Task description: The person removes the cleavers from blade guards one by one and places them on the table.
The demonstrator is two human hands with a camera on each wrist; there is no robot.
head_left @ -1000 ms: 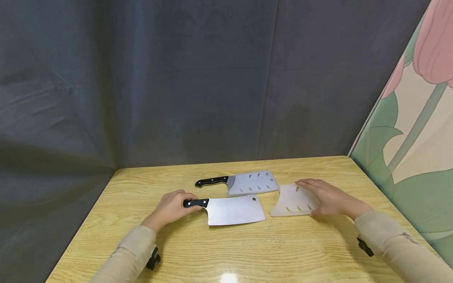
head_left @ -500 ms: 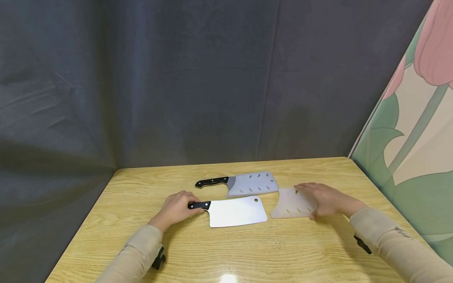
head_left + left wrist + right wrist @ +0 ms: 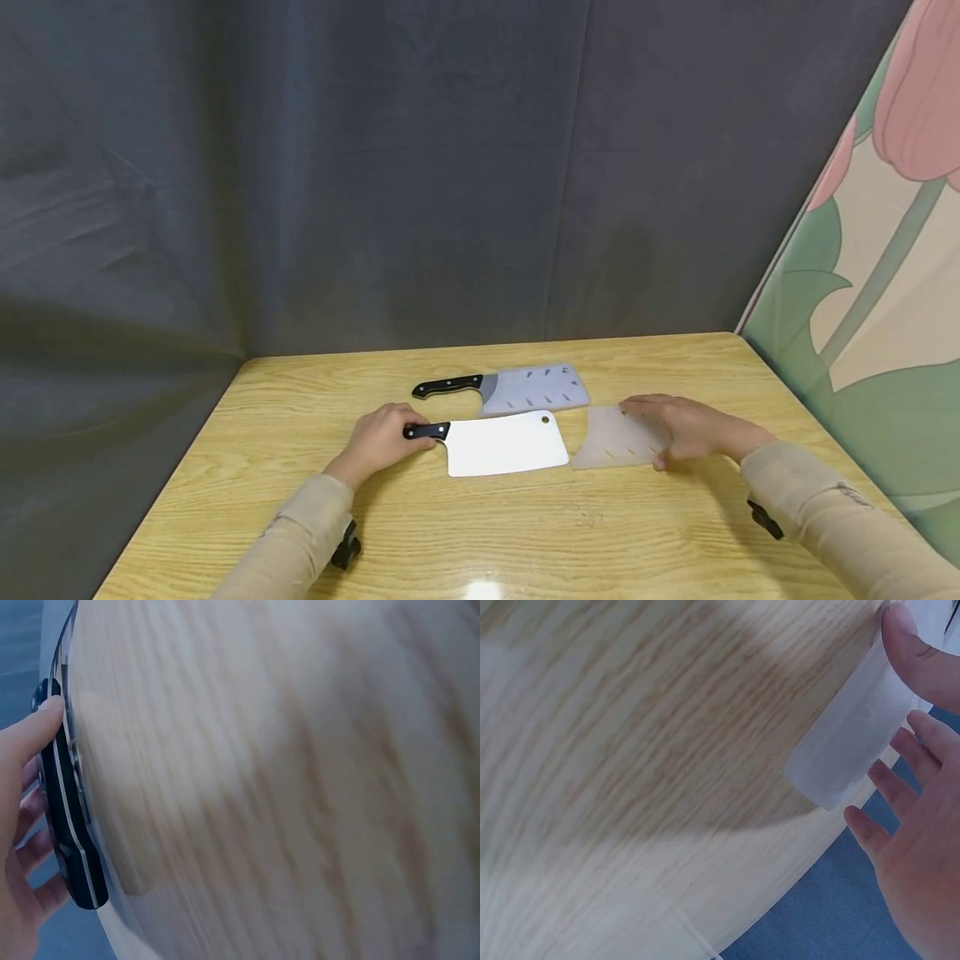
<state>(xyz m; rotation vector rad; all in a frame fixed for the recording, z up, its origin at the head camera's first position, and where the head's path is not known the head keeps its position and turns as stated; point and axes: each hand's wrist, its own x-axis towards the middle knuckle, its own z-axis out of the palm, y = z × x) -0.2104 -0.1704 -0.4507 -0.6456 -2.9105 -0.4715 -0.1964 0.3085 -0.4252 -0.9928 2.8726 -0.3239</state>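
Note:
My left hand (image 3: 382, 442) grips the black riveted handle (image 3: 71, 817) of a cleaver, thumb on one side and fingers on the other. Its bare blade (image 3: 507, 444) points right, with a small hole at the far top corner. To the right, my right hand (image 3: 686, 427) holds a translucent white blade cover (image 3: 618, 437) across its width, with the thumb on the near edge and fingers at the far one. In the right wrist view, the thumb presses on the cover (image 3: 862, 724). The blade tip lies right at the cover's curved left end.
Behind the bare blade lies a second cleaver (image 3: 447, 384) with a black handle, its blade inside a similar white cover (image 3: 538, 389). The wooden table (image 3: 480, 525) ends at a dark curtain (image 3: 420, 167) behind and a flower-patterned panel (image 3: 885, 333) on the right.
The left hand has moved the cleaver to the right. The right hand has drawn the cover slightly nearer and left, and the gap between blade and cover has narrowed.

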